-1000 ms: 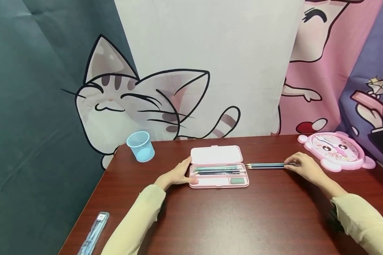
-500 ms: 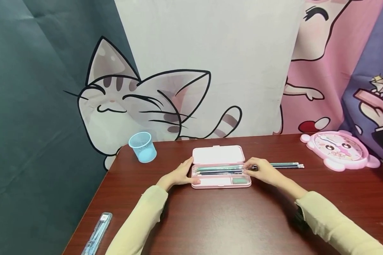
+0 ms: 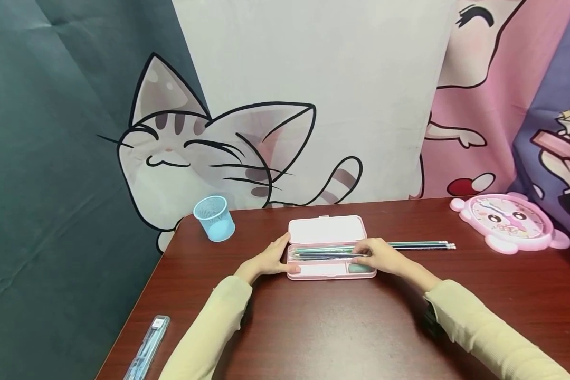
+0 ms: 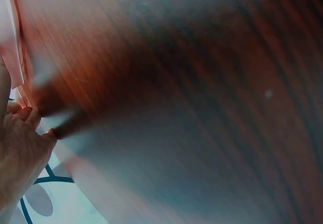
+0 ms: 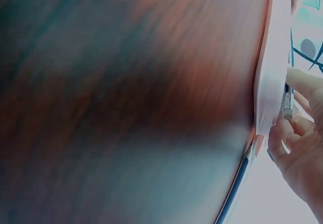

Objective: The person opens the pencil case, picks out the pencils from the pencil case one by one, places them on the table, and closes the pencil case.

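A pink pencil case (image 3: 313, 277) lies with its lid folded back, holding several pencils and a green eraser (image 3: 359, 268). My left hand (image 3: 268, 258) holds the case's left end, thumb on the near corner and fingers at the back. Over the case's right side, my right hand (image 3: 381, 255) pinches a dark pencil (image 3: 332, 256) near its end. The pencil's end (image 5: 288, 112) shows between thumb and fingers in the right wrist view. More pencils (image 3: 420, 245) lie on the table to the right, partly behind the right hand. The left wrist view catches only part of the left hand (image 4: 22, 148).
A light blue mesh cup (image 3: 215, 219) stands at the back left. A clear blue pack (image 3: 147, 348) lies at the left front edge. A pink animal-shaped clock (image 3: 510, 221) lies at the back right. A printed curtain (image 3: 385, 105) hangs behind the table (image 3: 332, 322).
My right hand has left the pencils on the right and moved left to the case. There it now pinches a pencil, whose end has shifted slightly. The left hand stays on the case.
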### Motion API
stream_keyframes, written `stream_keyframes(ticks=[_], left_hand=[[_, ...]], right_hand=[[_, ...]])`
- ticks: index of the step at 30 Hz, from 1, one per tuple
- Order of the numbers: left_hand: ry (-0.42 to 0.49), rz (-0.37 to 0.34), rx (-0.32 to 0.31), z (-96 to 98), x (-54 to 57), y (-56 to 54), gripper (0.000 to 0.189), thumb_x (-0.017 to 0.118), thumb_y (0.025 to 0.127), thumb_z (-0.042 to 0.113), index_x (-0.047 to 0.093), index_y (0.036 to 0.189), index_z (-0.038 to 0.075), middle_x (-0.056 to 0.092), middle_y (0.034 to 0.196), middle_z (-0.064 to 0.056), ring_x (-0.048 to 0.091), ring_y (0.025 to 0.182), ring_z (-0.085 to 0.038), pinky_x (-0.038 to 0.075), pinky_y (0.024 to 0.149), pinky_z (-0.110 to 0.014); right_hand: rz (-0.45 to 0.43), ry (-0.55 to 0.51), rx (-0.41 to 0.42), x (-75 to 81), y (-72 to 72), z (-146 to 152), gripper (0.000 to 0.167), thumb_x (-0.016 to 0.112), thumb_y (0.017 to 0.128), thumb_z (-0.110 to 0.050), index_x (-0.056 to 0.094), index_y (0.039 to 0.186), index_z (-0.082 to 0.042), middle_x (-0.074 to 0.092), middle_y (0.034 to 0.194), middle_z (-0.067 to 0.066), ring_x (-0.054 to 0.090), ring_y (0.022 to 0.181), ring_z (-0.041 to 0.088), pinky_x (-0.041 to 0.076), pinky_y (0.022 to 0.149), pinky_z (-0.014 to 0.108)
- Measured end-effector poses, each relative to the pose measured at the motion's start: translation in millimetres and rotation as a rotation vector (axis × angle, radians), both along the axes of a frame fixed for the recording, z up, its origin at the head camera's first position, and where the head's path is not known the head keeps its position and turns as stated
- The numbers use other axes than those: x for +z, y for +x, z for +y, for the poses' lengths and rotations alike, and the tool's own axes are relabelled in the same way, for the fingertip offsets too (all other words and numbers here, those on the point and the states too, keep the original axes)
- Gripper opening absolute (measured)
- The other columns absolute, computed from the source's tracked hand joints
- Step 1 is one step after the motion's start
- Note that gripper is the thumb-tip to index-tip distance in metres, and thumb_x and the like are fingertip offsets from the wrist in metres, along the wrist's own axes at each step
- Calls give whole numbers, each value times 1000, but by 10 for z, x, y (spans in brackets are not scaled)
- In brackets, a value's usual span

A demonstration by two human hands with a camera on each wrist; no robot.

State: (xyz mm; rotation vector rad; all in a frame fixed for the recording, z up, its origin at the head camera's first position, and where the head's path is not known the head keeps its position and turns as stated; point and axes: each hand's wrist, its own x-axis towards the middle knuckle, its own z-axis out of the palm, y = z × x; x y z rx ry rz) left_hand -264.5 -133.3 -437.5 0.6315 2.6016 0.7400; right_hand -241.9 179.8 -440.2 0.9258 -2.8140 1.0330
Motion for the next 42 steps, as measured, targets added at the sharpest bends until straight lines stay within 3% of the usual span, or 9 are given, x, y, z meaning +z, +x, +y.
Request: stream_keyframes(ticks=[6, 12, 23, 32, 42], left_hand=[[3, -10, 10, -14, 6, 4, 104, 70, 75, 44, 5, 147, 4, 10, 154, -13, 11, 141, -31, 13, 113, -49], [5, -6, 10, -47, -26, 23, 103, 69, 76, 44, 6, 147, 4, 11, 154, -13, 12, 141, -32, 15, 113, -50], [8, 3, 12, -88, -38, 25, 102, 70, 76, 41, 6, 147, 4, 12, 153, -13, 14, 140, -32, 16, 112, -50], [-5, -9, 7, -56, -33, -8, 103, 69, 76, 44, 5, 147, 5, 11, 154, -12, 13, 140, -32, 15, 113, -49], [-11, -11, -2, -10, -16, -21, 103, 68, 77, 45, 4, 147, 5, 10, 154, -12, 11, 141, -32, 14, 113, -49]], right_hand=[[70, -67, -42, 14, 0, 45, 13, 70, 79, -14, 71, 89, -5, 69, 88, 6, 57, 78, 9, 48, 68, 24], [88, -100, -76, 51, 21, 229, 13, 69, 80, -12, 73, 92, -7, 68, 82, 2, 51, 71, 1, 44, 62, 20], [187, -90, -207, 115, 165, 873, 11, 70, 79, -12, 72, 89, -11, 68, 78, -3, 53, 71, -6, 41, 64, 12], [172, -59, -273, 60, 279, 1444, 14, 72, 76, -10, 72, 89, -5, 67, 80, -14, 51, 77, -17, 37, 68, 1], [222, -51, -245, -18, 300, 1684, 14, 73, 73, -4, 71, 86, -1, 65, 81, -18, 47, 81, -22, 34, 70, -2]])
